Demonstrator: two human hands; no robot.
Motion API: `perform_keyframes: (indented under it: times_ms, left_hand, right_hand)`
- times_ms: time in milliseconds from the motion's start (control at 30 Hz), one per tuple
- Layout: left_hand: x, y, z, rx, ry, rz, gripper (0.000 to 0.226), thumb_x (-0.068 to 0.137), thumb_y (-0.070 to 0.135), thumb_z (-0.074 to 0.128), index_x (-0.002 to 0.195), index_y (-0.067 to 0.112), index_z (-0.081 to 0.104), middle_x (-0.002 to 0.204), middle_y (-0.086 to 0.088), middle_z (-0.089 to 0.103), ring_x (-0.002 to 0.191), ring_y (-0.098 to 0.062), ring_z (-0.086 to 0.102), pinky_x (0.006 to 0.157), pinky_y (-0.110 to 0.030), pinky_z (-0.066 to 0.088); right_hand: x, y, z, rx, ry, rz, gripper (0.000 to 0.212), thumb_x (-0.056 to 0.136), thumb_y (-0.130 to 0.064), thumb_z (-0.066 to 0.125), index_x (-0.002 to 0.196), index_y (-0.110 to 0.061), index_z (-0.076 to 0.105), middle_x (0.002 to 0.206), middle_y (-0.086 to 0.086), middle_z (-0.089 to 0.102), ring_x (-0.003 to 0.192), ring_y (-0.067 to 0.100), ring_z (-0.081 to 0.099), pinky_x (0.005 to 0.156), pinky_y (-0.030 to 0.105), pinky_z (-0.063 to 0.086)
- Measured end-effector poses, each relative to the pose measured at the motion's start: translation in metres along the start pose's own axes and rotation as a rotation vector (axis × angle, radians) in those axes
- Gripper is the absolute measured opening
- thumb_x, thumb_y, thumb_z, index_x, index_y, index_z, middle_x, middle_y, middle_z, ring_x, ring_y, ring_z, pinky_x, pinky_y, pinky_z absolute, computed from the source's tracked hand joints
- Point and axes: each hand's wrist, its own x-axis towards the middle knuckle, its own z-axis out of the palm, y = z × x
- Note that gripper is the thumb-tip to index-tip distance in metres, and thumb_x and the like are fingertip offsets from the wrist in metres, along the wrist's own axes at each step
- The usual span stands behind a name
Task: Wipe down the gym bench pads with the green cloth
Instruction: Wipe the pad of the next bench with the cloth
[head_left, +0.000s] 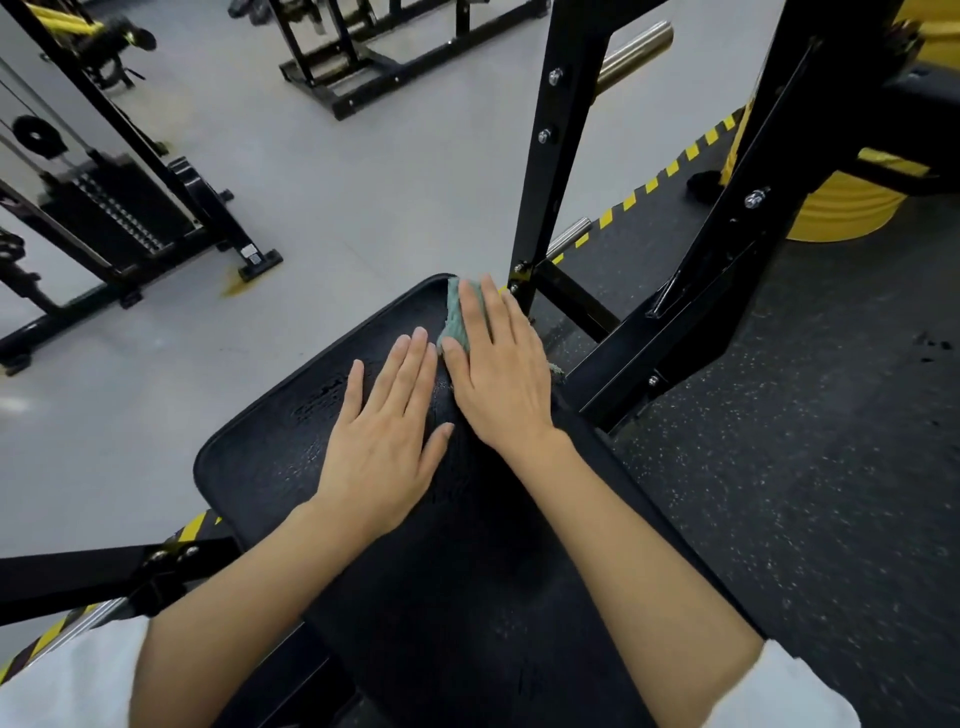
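Forearms reached out bare from white sleeves (67, 675) over the black bench pad (270, 457), both hands laid palm down. The right hand (501, 371) lay flat, fingers straight and together, pressing the green cloth (456, 317) against the pad near its far right edge, close to the black upright frame (553, 156); the cloth showed beside the thumb and index finger. The left hand (387, 444) rested open just beside it, fingers slightly spread, thumb angled toward the right wrist, gripping nothing. Wet streaks glistened on the pad around the left hand.
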Motion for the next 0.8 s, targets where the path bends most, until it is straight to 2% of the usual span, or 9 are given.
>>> perform_keyframes:
  times_ms: [133, 200, 367, 500, 633, 800]
  left_hand:
    - [-0.001, 0.005, 0.002, 0.000, 0.002, -0.031, 0.068, 0.099, 0.044, 0.020, 0.155, 0.007, 0.013, 0.164, -0.006, 0.007, 0.151, -0.017, 0.001, 0.121, -0.047, 0.005]
    - [-0.001, 0.006, 0.002, -0.008, -0.003, -0.035, 0.068, 0.099, 0.044, 0.020, 0.155, 0.008, 0.011, 0.164, -0.006, 0.005, 0.151, -0.017, 0.000, 0.120, -0.047, 0.004]
    - [-0.002, 0.010, 0.002, -0.032, 0.003, -0.050, 0.068, 0.099, 0.044, 0.021, 0.156, 0.009, 0.009, 0.164, -0.005, 0.003, 0.151, -0.016, -0.002, 0.120, -0.046, 0.003]
    - [-0.003, 0.009, 0.004, -0.037, 0.015, -0.057, 0.068, 0.098, 0.044, 0.022, 0.155, 0.008, 0.012, 0.164, -0.005, 0.006, 0.151, -0.017, 0.001, 0.120, -0.047, 0.004]
    - [-0.003, 0.010, 0.004, -0.036, 0.024, -0.057, 0.068, 0.098, 0.044, 0.022, 0.155, 0.009, 0.012, 0.164, -0.004, 0.007, 0.151, -0.016, 0.001, 0.120, -0.046, 0.002]
    - [-0.003, 0.009, 0.004, -0.025, 0.030, -0.056, 0.068, 0.098, 0.044, 0.022, 0.155, 0.009, 0.011, 0.164, -0.005, 0.005, 0.151, -0.016, -0.001, 0.120, -0.044, -0.002]
  right_hand:
    - [0.016, 0.005, -0.003, 0.034, -0.015, -0.051, 0.058, 0.099, -0.040, 0.030, 0.151, -0.015, 0.029, 0.150, 0.011, 0.039, 0.124, 0.029, 0.049, 0.089, 0.043, 0.049]
    - [0.008, 0.012, -0.007, 0.031, -0.013, -0.083, 0.057, 0.098, -0.036, 0.027, 0.151, -0.014, 0.029, 0.149, 0.009, 0.040, 0.119, 0.028, 0.051, 0.085, 0.041, 0.052]
    - [-0.043, 0.043, -0.017, -0.005, -0.027, -0.146, 0.053, 0.100, -0.027, 0.032, 0.151, -0.012, 0.030, 0.156, 0.010, 0.030, 0.129, 0.027, 0.043, 0.099, 0.038, 0.047]
    - [-0.091, 0.066, -0.026, -0.043, -0.056, -0.115, 0.052, 0.101, -0.026, 0.034, 0.152, -0.015, 0.027, 0.159, 0.008, 0.023, 0.136, 0.025, 0.036, 0.108, 0.038, 0.041]
    - [-0.093, 0.066, -0.026, 0.022, -0.039, -0.084, 0.052, 0.100, -0.023, 0.036, 0.151, -0.017, 0.029, 0.157, 0.007, 0.028, 0.132, 0.024, 0.038, 0.108, 0.038, 0.040]
    - [-0.045, 0.038, -0.016, 0.089, 0.012, -0.056, 0.051, 0.101, -0.021, 0.036, 0.151, -0.017, 0.029, 0.155, 0.007, 0.032, 0.128, 0.026, 0.043, 0.100, 0.039, 0.043]
